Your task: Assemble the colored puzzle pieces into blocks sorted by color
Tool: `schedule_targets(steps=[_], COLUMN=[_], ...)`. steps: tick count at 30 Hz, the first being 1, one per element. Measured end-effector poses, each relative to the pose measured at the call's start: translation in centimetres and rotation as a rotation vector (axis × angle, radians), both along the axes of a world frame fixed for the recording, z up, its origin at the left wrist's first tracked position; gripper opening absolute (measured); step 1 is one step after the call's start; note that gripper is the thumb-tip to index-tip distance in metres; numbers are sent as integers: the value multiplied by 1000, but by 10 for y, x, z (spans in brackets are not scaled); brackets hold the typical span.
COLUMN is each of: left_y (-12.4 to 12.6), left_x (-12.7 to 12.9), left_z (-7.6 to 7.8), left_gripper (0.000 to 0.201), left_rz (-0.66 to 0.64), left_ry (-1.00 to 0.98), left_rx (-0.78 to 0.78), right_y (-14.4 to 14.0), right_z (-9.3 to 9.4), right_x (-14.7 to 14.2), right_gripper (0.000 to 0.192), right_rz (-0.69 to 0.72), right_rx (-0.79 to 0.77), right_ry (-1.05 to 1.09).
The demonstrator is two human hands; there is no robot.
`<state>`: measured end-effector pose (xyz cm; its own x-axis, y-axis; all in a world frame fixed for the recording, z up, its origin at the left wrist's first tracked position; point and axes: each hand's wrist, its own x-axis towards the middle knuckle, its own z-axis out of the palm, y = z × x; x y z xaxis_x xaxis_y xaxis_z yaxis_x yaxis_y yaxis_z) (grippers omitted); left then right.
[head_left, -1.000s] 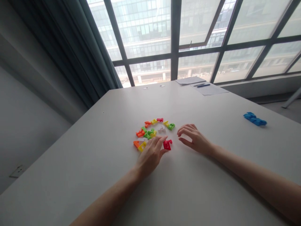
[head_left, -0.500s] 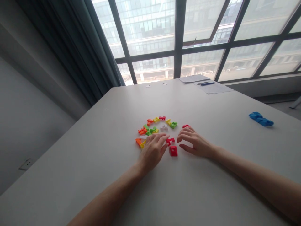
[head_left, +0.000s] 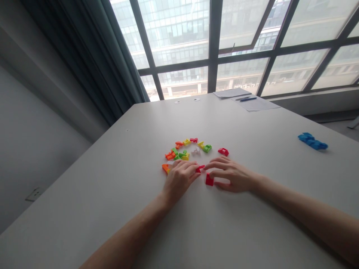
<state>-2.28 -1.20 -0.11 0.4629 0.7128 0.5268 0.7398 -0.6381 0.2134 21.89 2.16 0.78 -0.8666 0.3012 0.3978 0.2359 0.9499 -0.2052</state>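
Two hands low on the white counter [head_left: 238, 231], left hand [head_left: 179, 179] fingertips touching a small red plastic piece [head_left: 200, 168], right hand [head_left: 234, 175] loosely curled against a red plastic block [head_left: 209, 180], colourful plastic pieces [head_left: 182, 151] scattered just beyond.

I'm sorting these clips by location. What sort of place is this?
Probably an office or meeting room: a big white table, tall grid windows facing an office block, papers with a pen, and a grey curtain.

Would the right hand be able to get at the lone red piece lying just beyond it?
Probably yes: the red piece lies apart on bare table just past the right hand, nothing between.
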Motion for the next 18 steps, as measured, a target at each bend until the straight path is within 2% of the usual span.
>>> schedule_targets(steps=[5, 9, 11, 15, 18], left_y=[-2, -2, -2, -2, -2], left_x=[1, 1, 1, 0, 1], left_z=[2, 3, 2, 2, 1], left_gripper=[18, 23, 23, 22, 23], left_rz=[27, 32, 24, -20, -40], left_ry=[29, 54, 69, 89, 92], left_rx=[-8, 11, 27, 44, 47], right_y=[3, 11, 17, 32, 48], right_z=[1, -2, -5, -12, -20], right_x=[1, 9, 13, 23, 37], right_gripper=[9, 7, 8, 13, 17], right_rz=[0, -102, -227, -596, -834], right_rx=[-12, 25, 48, 80, 85], right_ry=[34, 30, 92, 313, 353])
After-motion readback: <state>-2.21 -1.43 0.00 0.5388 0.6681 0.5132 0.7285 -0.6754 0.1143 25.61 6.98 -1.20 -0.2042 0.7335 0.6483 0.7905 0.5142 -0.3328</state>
